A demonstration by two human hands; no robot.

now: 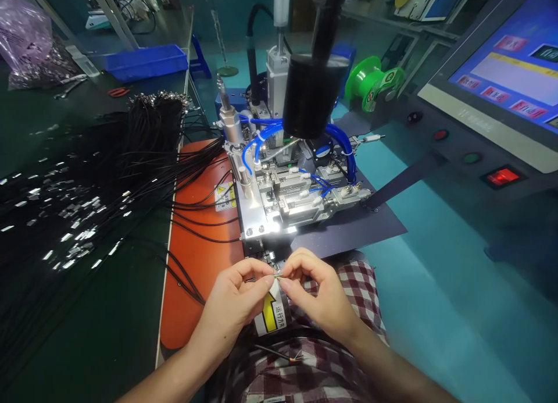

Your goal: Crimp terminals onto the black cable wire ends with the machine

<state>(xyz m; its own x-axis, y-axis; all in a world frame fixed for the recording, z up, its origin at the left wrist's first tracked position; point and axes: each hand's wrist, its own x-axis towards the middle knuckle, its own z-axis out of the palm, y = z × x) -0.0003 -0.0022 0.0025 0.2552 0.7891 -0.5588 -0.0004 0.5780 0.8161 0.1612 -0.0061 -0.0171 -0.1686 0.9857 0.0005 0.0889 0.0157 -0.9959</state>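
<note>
Head view: L hand [238, 295] is pinching one side of thin wires [278, 275], fingers curled nearly closed; R hand [320, 292] is pinching their other side, also nearly closed. Wires are sitting just below the machine [296, 196], above the arrow label [271, 314]; black cables [192, 176] are running left of the machine.

Checked garment [360, 286] is dk. red w/ white, in small squares; L hand [238, 298] & R hand [321, 292] are bare, forearms [185, 365] too.
</note>
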